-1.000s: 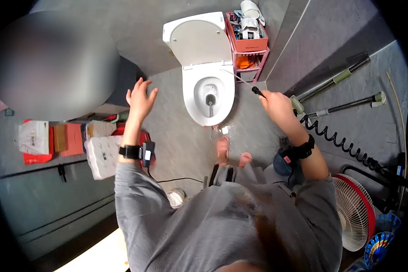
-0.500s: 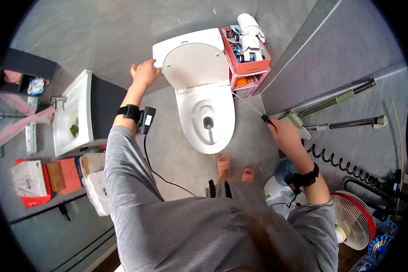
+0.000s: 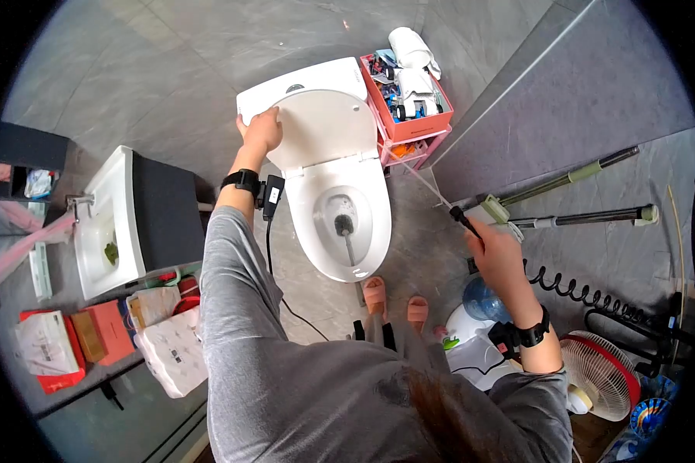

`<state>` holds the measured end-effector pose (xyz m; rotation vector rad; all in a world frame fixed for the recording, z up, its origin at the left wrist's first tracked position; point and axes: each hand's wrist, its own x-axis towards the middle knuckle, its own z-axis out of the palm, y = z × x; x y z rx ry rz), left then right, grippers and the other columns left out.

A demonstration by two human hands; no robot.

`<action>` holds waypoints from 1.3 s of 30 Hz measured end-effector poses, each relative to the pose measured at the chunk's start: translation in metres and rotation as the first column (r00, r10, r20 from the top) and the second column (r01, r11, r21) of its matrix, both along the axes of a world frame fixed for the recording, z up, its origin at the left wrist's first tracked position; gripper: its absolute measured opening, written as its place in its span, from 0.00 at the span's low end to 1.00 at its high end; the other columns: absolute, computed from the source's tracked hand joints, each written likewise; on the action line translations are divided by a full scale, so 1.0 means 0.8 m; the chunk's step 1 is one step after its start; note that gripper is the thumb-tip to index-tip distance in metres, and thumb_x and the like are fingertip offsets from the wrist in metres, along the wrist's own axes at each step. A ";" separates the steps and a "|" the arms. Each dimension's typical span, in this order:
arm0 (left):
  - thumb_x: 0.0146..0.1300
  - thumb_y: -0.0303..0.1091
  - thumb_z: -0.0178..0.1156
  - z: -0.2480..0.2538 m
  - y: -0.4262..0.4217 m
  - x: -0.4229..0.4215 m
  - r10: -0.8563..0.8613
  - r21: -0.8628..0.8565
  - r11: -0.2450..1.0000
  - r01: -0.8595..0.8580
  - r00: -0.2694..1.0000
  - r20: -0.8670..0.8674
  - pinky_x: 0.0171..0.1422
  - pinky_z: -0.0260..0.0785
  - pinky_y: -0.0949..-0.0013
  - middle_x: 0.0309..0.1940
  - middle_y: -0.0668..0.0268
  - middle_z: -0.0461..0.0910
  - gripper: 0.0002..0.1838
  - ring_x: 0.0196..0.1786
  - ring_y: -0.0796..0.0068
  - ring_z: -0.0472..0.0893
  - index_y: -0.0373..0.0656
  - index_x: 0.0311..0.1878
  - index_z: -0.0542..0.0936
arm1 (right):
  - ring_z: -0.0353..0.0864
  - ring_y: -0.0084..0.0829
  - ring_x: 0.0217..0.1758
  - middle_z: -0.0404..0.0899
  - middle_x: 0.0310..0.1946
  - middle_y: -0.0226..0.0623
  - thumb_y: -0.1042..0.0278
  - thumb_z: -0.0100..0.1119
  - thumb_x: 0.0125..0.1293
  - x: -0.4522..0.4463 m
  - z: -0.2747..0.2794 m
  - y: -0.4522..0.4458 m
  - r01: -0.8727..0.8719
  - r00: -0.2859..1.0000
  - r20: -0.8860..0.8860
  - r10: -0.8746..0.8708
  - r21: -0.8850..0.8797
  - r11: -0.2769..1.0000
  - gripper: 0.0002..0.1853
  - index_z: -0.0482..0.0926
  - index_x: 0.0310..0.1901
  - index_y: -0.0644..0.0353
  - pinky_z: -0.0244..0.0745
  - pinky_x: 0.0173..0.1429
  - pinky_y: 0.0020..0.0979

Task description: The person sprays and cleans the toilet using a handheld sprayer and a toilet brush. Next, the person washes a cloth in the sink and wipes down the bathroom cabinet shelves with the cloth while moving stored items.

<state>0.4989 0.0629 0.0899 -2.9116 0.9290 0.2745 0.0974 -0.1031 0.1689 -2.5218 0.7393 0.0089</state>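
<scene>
The left hand point(image 3: 262, 130) bends at the upper-left edge of the cream raised lid point(image 3: 324, 127); whether it grips, I cannot tell. The glossy white toilet point(image 3: 381, 216) stands mid-view, a dark-bristled brush point(image 3: 344, 225) in its oval bowl. Farther right, the right hand point(image 3: 498, 251) closes around the black handle point(image 3: 462, 217) of a thin, pale rod point(image 3: 427, 186) slanting up-left.

The left hand point(image 3: 261, 131), open in mid-air a second ago, now has the raised toilet lid's edge point(image 3: 279, 137) at its fingertips.
</scene>
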 end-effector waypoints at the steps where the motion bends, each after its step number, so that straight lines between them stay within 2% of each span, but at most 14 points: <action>1: 0.56 0.35 0.45 0.001 0.001 -0.003 0.006 -0.010 1.000 -0.006 1.000 0.007 0.62 0.33 0.42 0.53 0.65 0.69 0.22 0.55 0.66 0.68 0.51 0.56 0.65 | 0.74 0.47 0.29 0.75 0.24 0.46 0.65 0.50 0.57 0.001 -0.001 -0.001 0.002 1.000 0.002 -0.002 0.003 1.000 0.13 0.73 0.44 0.56 0.67 0.31 0.42; 3: 0.56 0.35 0.45 -0.004 0.003 -0.002 0.011 -0.024 1.000 -0.011 1.000 0.014 0.62 0.33 0.42 0.53 0.66 0.69 0.21 0.55 0.67 0.68 0.51 0.56 0.66 | 0.74 0.47 0.27 0.74 0.24 0.48 0.65 0.51 0.57 0.000 -0.002 -0.005 -0.003 0.999 0.032 0.004 -0.021 1.000 0.13 0.73 0.43 0.58 0.67 0.29 0.42; 5: 0.56 0.33 0.46 -0.015 0.011 0.009 -0.015 -0.154 0.987 0.042 0.985 0.172 0.62 0.34 0.42 0.54 0.66 0.68 0.21 0.56 0.67 0.68 0.52 0.56 0.66 | 0.74 0.47 0.27 0.74 0.24 0.48 0.66 0.51 0.56 0.001 -0.002 -0.005 -0.012 0.996 0.088 0.015 -0.026 1.000 0.13 0.73 0.43 0.58 0.67 0.29 0.41; 10: 0.55 0.30 0.46 0.038 0.039 0.004 0.016 -0.105 0.994 0.004 0.982 0.187 0.62 0.35 0.41 0.57 0.66 0.65 0.21 0.57 0.67 0.67 0.50 0.54 0.67 | 0.74 0.46 0.27 0.74 0.24 0.48 0.67 0.52 0.56 0.015 0.027 0.008 -0.064 0.979 0.190 0.067 -0.025 0.998 0.13 0.73 0.43 0.60 0.67 0.29 0.40; 12: 0.55 0.31 0.46 0.054 0.066 0.000 0.018 -0.109 0.994 0.011 0.965 0.262 0.62 0.36 0.41 0.57 0.66 0.65 0.21 0.57 0.67 0.67 0.51 0.54 0.67 | 0.74 0.46 0.27 0.74 0.23 0.48 0.68 0.52 0.56 0.020 0.038 0.011 -0.088 0.955 0.277 0.105 -0.073 0.993 0.13 0.73 0.43 0.61 0.68 0.29 0.40; 15: 0.55 0.32 0.47 0.076 0.118 -0.004 0.043 -0.096 0.995 -0.016 0.958 0.285 0.62 0.37 0.41 0.57 0.66 0.64 0.21 0.57 0.68 0.67 0.52 0.55 0.67 | 0.74 0.47 0.27 0.74 0.23 0.48 0.67 0.51 0.56 0.029 0.046 0.013 -0.080 0.950 0.290 0.117 -0.139 0.987 0.13 0.73 0.43 0.59 0.67 0.29 0.39; 20: 0.56 0.31 0.47 0.100 0.200 -0.029 0.135 -0.097 0.989 -0.113 0.954 0.267 0.61 0.37 0.41 0.58 0.68 0.63 0.21 0.59 0.68 0.65 0.52 0.55 0.66 | 0.74 0.46 0.27 0.73 0.22 0.46 0.67 0.50 0.57 0.045 0.069 0.032 -0.139 0.942 0.289 0.172 -0.131 0.981 0.12 0.73 0.43 0.55 0.67 0.29 0.40; 25: 0.59 0.33 0.44 0.123 0.257 -0.063 0.218 -0.101 0.975 -0.198 0.944 0.249 0.61 0.37 0.43 0.58 0.69 0.64 0.19 0.61 0.70 0.63 0.54 0.55 0.66 | 0.74 0.44 0.25 0.73 0.20 0.44 0.65 0.50 0.57 0.059 0.065 0.054 -0.280 0.863 0.387 0.325 -0.171 0.945 0.09 0.72 0.40 0.56 0.67 0.28 0.40; 28: 0.59 0.33 0.44 0.134 0.273 -0.075 0.234 -0.114 0.971 -0.212 0.939 0.251 0.61 0.36 0.43 0.58 0.70 0.64 0.18 0.60 0.70 0.63 0.53 0.55 0.66 | 0.74 0.44 0.25 0.73 0.20 0.43 0.65 0.49 0.57 0.058 0.049 0.060 -0.349 0.847 0.369 0.383 -0.158 0.924 0.10 0.72 0.40 0.56 0.67 0.28 0.40; 30: 0.59 0.33 0.44 0.138 0.270 -0.076 0.230 -0.107 0.972 -0.209 0.938 0.260 0.61 0.37 0.43 0.58 0.70 0.64 0.18 0.60 0.69 0.64 0.53 0.55 0.66 | 0.74 0.43 0.24 0.73 0.19 0.42 0.65 0.49 0.57 0.055 0.049 0.060 -0.340 0.856 0.355 0.375 -0.160 0.927 0.10 0.72 0.40 0.57 0.67 0.28 0.39; 33: 0.59 0.33 0.45 0.133 0.253 -0.065 0.188 -0.110 0.980 -0.165 0.948 0.258 0.61 0.39 0.43 0.57 0.69 0.65 0.19 0.59 0.68 0.65 0.54 0.55 0.66 | 0.74 0.44 0.24 0.73 0.19 0.43 0.65 0.49 0.57 0.048 0.057 0.054 -0.229 0.861 0.430 0.272 -0.151 0.962 0.10 0.73 0.39 0.57 0.67 0.28 0.39; 35: 0.58 0.34 0.45 0.121 0.223 -0.054 0.120 -0.072 0.992 -0.103 0.947 0.298 0.60 0.40 0.43 0.56 0.68 0.65 0.19 0.58 0.68 0.66 0.54 0.54 0.66 | 0.74 0.43 0.24 0.74 0.20 0.43 0.64 0.49 0.57 0.040 0.061 0.041 -0.186 0.923 0.320 0.215 -0.119 0.975 0.10 0.73 0.39 0.56 0.68 0.28 0.39; 39: 0.57 0.33 0.46 0.092 0.140 -0.033 0.026 -0.071 0.997 -0.008 0.968 0.249 0.60 0.41 0.43 0.55 0.65 0.67 0.20 0.57 0.66 0.67 0.52 0.55 0.66 | 0.74 0.45 0.25 0.74 0.22 0.45 0.65 0.49 0.57 0.020 0.034 0.019 -0.109 0.964 0.230 0.132 -0.110 0.988 0.10 0.73 0.41 0.53 0.68 0.28 0.40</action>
